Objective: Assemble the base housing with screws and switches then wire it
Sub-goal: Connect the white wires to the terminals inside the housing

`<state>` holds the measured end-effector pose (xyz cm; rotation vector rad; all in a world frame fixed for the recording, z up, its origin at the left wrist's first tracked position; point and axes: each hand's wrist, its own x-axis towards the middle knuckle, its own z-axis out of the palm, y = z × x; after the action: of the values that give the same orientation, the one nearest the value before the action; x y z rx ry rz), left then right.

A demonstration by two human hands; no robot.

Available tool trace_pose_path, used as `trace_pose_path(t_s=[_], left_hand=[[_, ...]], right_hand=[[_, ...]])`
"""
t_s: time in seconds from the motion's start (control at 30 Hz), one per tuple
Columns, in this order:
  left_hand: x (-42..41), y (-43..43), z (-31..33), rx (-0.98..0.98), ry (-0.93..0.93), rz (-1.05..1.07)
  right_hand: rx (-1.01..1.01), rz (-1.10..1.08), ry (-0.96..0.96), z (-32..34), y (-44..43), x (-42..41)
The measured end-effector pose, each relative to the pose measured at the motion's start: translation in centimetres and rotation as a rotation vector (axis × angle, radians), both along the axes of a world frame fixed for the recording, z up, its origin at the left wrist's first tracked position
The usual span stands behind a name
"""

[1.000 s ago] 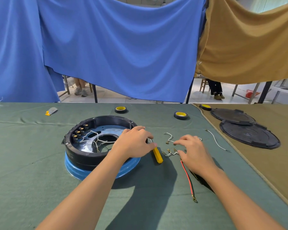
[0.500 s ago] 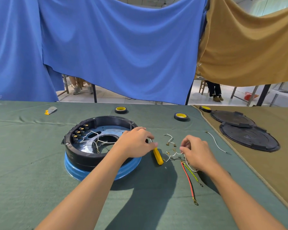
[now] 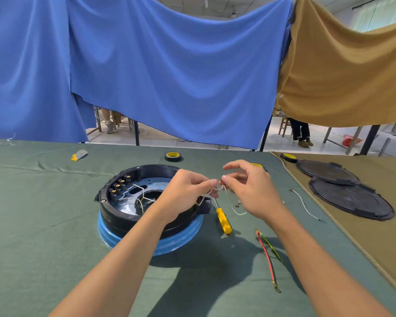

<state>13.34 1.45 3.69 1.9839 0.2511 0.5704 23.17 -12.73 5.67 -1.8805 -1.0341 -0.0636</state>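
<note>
The round black base housing point(image 3: 114, 216) sits on a blue ring on the green cloth, with a row of switches point(image 3: 120, 185) and white wires inside. Above its right rim, my left hand point(image 3: 188, 193) and my right hand point(image 3: 249, 191) both pinch a short white wire point(image 3: 218, 188), fingertips almost touching. One end of that wire hangs down to the cloth. A yellow-handled screwdriver point(image 3: 223, 220) lies just right of the housing. A red wire point(image 3: 266, 255) and a green-yellow wire point(image 3: 270, 245) lie near my right forearm.
Two black round covers point(image 3: 350, 197) rest on the brown cloth at the right. A loose white wire point(image 3: 305, 205) lies between them and my hands. Yellow-cored tape rolls point(image 3: 173, 156) stand at the back. A small grey and yellow tool point(image 3: 79, 154) lies far left.
My right hand has lifted a white wire off the cloth. My left hand has left the housing rim and come up to meet it. The camera has moved closer.
</note>
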Motion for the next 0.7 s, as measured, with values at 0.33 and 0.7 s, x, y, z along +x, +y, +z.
trace_pose_path(t_s=[0.33, 0.7], left_hand=[[0.2, 0.0, 0.1, -0.234, -0.296, 0.304], [-0.7, 0.4, 0.6, -0.402, -0.435, 0.34]], right_hand=[[0.024, -0.305, -0.505, -0.1, 3.5, -2.9], [0.18, -0.114, 0.096, 1.9, 8.6, -4.5]])
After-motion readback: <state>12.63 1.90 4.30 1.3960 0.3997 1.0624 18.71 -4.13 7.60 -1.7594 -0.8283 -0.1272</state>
